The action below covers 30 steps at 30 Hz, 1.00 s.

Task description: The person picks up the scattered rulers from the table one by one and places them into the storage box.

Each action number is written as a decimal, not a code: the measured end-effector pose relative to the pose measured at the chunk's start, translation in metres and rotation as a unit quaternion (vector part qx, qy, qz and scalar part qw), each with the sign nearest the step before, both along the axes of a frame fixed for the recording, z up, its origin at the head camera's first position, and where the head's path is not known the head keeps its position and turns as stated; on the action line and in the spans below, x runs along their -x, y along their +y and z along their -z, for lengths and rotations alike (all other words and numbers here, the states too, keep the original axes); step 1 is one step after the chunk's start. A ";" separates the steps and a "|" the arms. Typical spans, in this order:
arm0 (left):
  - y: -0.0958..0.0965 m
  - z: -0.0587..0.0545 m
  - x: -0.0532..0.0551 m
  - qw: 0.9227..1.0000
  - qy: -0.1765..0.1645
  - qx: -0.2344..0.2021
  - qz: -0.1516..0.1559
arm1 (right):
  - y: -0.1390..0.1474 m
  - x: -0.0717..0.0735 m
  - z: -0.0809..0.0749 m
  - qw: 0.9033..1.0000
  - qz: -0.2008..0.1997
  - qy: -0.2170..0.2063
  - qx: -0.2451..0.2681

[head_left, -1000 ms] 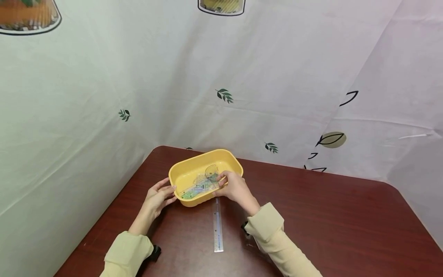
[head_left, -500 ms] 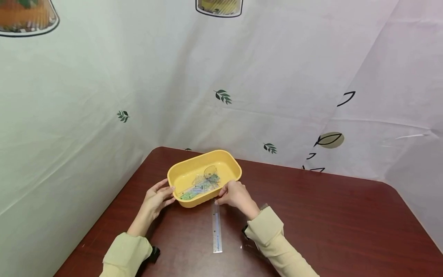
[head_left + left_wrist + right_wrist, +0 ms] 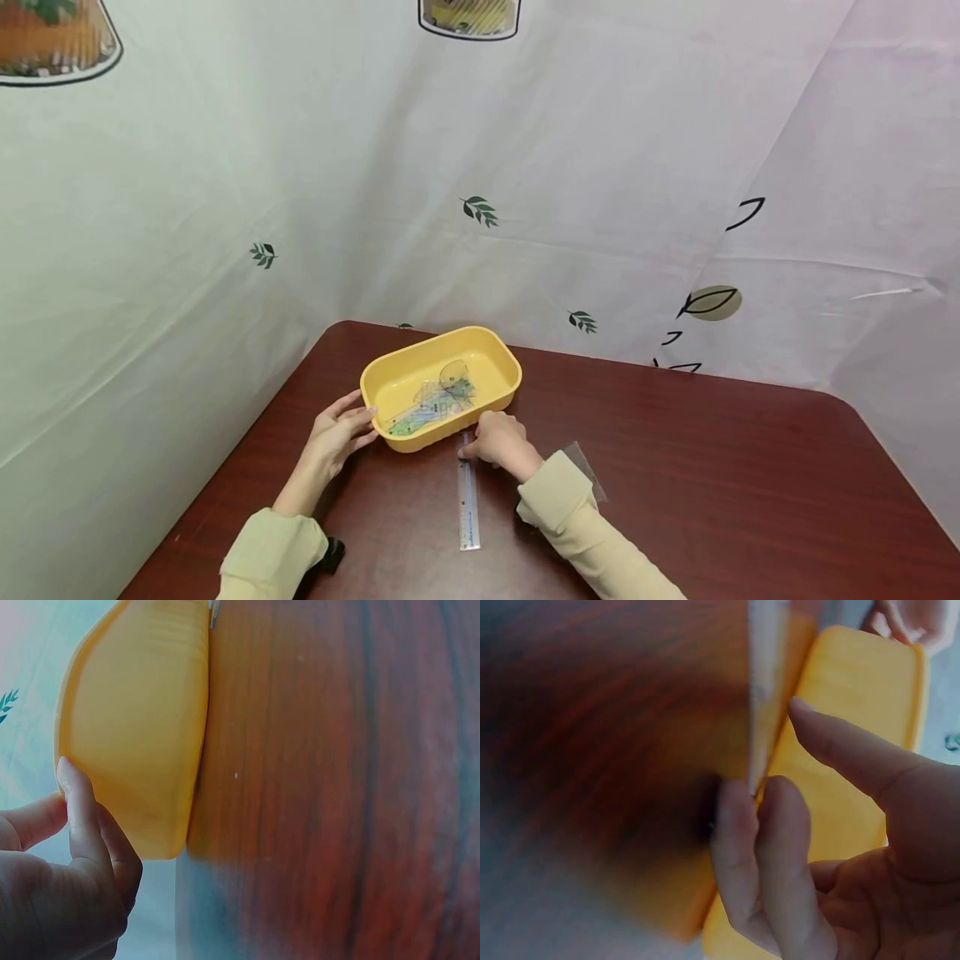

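Note:
A yellow plastic basin (image 3: 502,354) sits on the table. My left hand (image 3: 330,442) pinches its left end; in the left wrist view the thumb and fingers (image 3: 79,799) meet at the rim. Inside lie clear drawing tools (image 3: 435,404), partly tinted green, with a rounded protractor-like piece (image 3: 454,379) among them. In front of the basin a clear ruler (image 3: 468,508) with a blue strip lies flat. My right hand (image 3: 502,442) is at the ruler's far end, thumb and fingers spread apart around it in the right wrist view; the fingers hide that end.
A clear flat piece (image 3: 588,471) with straight edges lies partly behind the right sleeve (image 3: 558,492). The dark red-brown table (image 3: 712,475) ends at white cloth (image 3: 645,208) at the back and left. A black wrist strap (image 3: 333,554) shows by the left sleeve.
My right hand has come out of the basin, over its front rim, down to the ruler's far end. The left hand keeps its place. The clear piece behind the right sleeve now shows.

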<state>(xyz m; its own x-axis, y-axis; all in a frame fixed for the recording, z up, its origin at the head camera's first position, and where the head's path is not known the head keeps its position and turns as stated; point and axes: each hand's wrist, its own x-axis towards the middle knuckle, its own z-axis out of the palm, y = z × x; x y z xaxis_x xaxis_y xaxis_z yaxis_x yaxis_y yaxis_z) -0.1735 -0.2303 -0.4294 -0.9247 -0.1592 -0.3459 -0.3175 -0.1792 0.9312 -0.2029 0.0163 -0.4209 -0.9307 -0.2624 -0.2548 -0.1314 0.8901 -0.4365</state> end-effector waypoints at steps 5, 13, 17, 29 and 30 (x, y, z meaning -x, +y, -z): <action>0.000 0.001 0.000 1.000 0.002 -0.002 0.000 | -0.001 0.000 0.003 1.000 0.014 -0.001 -0.004; 0.000 0.001 0.001 1.000 0.003 -0.003 -0.003 | 0.004 -0.002 0.002 1.000 0.006 -0.016 -0.002; 0.000 0.002 0.001 1.000 0.004 -0.004 -0.003 | 0.002 -0.007 0.002 1.000 -0.008 -0.004 -0.009; 0.000 0.002 0.000 1.000 0.005 -0.004 -0.001 | -0.002 -0.008 0.005 0.999 -0.007 0.026 -0.032; 0.000 0.002 0.000 1.000 0.006 -0.004 -0.001 | -0.002 -0.008 0.005 0.999 -0.008 0.027 -0.031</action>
<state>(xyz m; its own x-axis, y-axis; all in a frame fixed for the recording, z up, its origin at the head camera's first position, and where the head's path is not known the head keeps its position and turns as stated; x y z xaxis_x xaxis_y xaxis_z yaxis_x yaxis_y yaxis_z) -0.1734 -0.2298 -0.4315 -0.9284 -0.1575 -0.3366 -0.3066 -0.1871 0.9333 -0.1952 0.0147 -0.4262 -0.9394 -0.2631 -0.2199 -0.1683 0.9125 -0.3730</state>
